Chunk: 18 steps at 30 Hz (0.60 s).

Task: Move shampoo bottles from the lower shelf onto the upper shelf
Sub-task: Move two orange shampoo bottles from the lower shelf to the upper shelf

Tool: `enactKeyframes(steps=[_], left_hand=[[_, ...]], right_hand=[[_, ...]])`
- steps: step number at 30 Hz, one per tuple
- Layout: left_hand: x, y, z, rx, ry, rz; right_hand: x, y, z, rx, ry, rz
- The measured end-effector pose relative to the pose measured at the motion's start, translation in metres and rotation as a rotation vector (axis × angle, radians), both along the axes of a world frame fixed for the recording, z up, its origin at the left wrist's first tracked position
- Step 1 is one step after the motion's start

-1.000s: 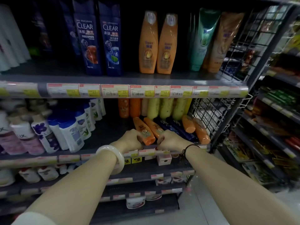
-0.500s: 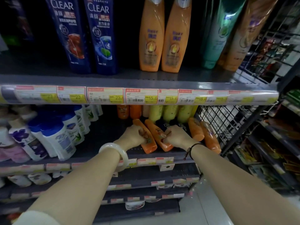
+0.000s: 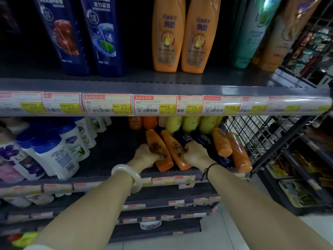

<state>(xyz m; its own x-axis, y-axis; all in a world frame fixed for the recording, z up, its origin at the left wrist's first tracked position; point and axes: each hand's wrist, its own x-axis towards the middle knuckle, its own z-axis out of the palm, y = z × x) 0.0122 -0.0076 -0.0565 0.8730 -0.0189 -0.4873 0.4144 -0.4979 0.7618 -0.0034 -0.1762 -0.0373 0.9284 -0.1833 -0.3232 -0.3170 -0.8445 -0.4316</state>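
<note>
Several shampoo bottles lie flat on the lower shelf (image 3: pixel 111 148). My left hand (image 3: pixel 146 155) is closed around the leftmost orange bottle (image 3: pixel 158 150). My right hand (image 3: pixel 196 156) grips the second orange bottle (image 3: pixel 175 150) beside it. Two dark blue bottles (image 3: pixel 201 139) lie just right of that hand, partly hidden by it, then two more orange bottles (image 3: pixel 232 148). On the upper shelf (image 3: pixel 216 78) stand two tall orange bottles (image 3: pixel 182 35), two dark blue ones (image 3: pixel 81 33) and a green one (image 3: pixel 252 31).
White and blue pump bottles (image 3: pixel 52 152) crowd the lower shelf's left half. Yellow and orange bottles (image 3: pixel 180 123) stand at its back. A black wire rack (image 3: pixel 255 136) closes the right end. Price labels (image 3: pixel 155 105) line the upper shelf's front rail. Further shelves run below and to the right.
The camera has moved closer to the shelves. Both hands went from the lower shelf's front edge forward onto the two lying orange bottles and closed on them.
</note>
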Motion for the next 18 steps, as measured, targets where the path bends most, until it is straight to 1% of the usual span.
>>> enactKeyframes(steps=[4,9,11,13,18], left_hand=[[0.003,0.006,-0.002,-0.047,0.059,0.064],[0.008,0.011,-0.004,-0.037,0.073,0.083],[0.008,0.012,-0.005,-0.007,0.064,0.066],[0.008,0.013,-0.006,-0.005,0.057,0.067],[0.005,0.019,-0.006,-0.070,0.070,0.053]], right_hand=[[0.004,0.003,-0.004,0.045,0.071,-0.022],[0.007,0.010,-0.011,0.179,0.156,-0.070],[0.009,0.011,-0.014,0.217,0.157,-0.084],[0.010,0.012,-0.019,0.302,0.152,-0.118],[0.007,0.015,-0.024,0.503,0.123,-0.241]])
